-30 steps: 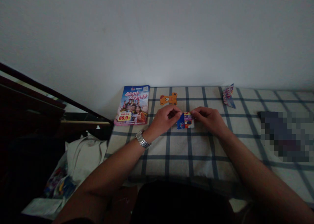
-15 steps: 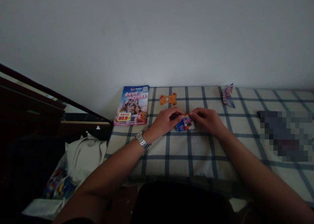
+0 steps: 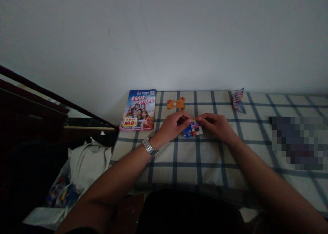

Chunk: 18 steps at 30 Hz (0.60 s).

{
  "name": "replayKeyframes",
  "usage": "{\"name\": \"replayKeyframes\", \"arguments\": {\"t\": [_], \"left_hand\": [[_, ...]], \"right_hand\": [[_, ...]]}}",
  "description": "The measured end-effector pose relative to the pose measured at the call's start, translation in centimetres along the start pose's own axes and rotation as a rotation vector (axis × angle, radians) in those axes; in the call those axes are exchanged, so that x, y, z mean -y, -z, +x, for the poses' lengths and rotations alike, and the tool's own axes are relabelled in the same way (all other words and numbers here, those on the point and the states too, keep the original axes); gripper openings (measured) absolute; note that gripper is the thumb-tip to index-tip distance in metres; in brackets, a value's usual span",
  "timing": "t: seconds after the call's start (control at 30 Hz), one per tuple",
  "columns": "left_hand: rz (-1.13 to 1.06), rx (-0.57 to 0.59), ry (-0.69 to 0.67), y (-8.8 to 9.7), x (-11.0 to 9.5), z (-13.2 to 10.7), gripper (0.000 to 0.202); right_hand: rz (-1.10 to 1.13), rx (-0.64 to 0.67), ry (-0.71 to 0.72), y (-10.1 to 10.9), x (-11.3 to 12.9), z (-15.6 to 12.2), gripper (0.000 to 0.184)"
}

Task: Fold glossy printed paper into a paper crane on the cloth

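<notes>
Both hands meet over a small folded piece of printed paper (image 3: 194, 128) in blue, red and yellow. The left hand (image 3: 174, 127), with a steel link wristwatch (image 3: 149, 146) on its wrist, is closed into a pinch at the paper's left side. The right hand (image 3: 215, 125) pinches from the other side, its fingertips (image 3: 201, 118) curled onto the upper edge. The paper sits between the hands, low against a checked tablecloth (image 3: 205, 165), and the fingers cover part of its top edge, so the exact fold there cannot be made out.

Left of the paper, beyond the left hand, lies a travel brochure (image 3: 137, 110) with a yellow 89.9 price tag. Just above the paper is an orange teddy-bear cutout (image 3: 176, 104). Further right and up, a folded printed paper scrap (image 3: 238, 101) stands near the wall (image 3: 164, 39). Well right of the paper is a pixelated object (image 3: 298, 142), too blurred to name. Far left of the paper and below the table edge, a crumpled white cloth bag (image 3: 88, 165) sits beside dark wooden furniture (image 3: 30, 114).
</notes>
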<state>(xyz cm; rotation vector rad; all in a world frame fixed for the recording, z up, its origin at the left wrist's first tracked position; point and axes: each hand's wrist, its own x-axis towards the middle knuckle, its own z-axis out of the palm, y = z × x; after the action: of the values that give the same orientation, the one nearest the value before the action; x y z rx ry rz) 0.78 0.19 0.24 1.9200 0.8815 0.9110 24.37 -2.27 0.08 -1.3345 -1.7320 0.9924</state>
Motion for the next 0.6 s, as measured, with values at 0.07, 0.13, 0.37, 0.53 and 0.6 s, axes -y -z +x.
{"name": "replayKeyframes", "arguments": {"t": [0.07, 0.13, 0.37, 0.53, 0.6], "left_hand": [[-0.002, -0.013, -0.002, 0.1, 0.03, 0.0, 0.017], [-0.001, -0.018, -0.001, 0.16, 0.07, -0.01, 0.017], [-0.023, 0.024, 0.013, 0.0, 0.28, -0.19, 0.013], [-0.025, 0.031, 0.022, 0.0, 0.32, -0.22, 0.015], [-0.022, 0.035, 0.02, 0.02, 0.28, -0.19, 0.015]], "right_hand": [[-0.01, 0.012, 0.003, 0.01, -0.09, -0.04, 0.04], [-0.019, 0.017, 0.003, 0.0, -0.08, -0.1, 0.04], [0.059, 0.031, 0.009, -0.26, 0.29, -0.18, 0.036], [0.047, 0.045, 0.003, -0.21, 0.4, -0.2, 0.035], [0.037, 0.049, 0.002, -0.14, 0.49, -0.23, 0.035]]}}
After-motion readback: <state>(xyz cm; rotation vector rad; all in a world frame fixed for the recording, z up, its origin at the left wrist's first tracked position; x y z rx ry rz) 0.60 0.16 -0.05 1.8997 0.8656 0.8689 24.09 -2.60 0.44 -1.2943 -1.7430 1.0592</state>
